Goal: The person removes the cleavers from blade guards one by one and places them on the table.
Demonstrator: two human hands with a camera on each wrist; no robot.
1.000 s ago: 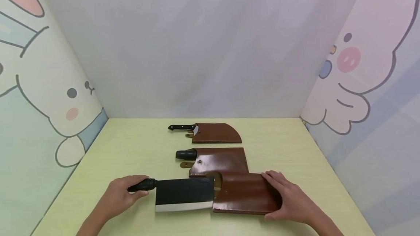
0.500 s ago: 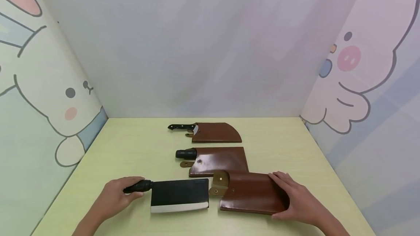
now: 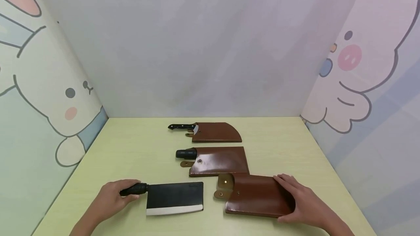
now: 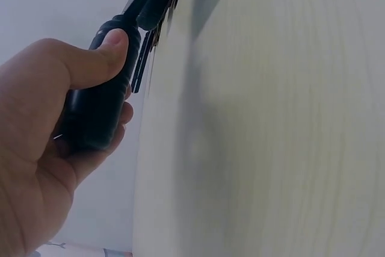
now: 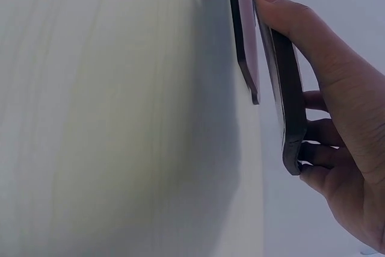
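My left hand [image 3: 113, 196] grips the black handle of a cleaver [image 3: 175, 196], whose dark, broad blade has a bright edge facing me. In the left wrist view the thumb lies along the handle [image 4: 96, 103], with fingers wrapped underneath. At the right, my right hand [image 3: 303, 199] holds a brown leather knife sheath [image 3: 262, 196] by its right end. Thumb and fingers pinch that sheath [image 5: 286, 88] from opposite edges in the right wrist view, where it is raised off the table. Its open flap and strap point left, toward the cleaver tip, with a gap between them.
Behind lies a second brown sheath [image 3: 223, 161] with a black knife handle [image 3: 186, 154] sticking out of its left end. Farther back is a rounded sheath [image 3: 216, 133] holding a black-handled knife [image 3: 181, 126]. The pale table [image 3: 131, 148] ends at a grey back wall [image 3: 203, 54].
The cleaver, earlier with its tip at the sheath's mouth, has moved left with my left hand. My right hand has carried the sheath right, widening the gap.
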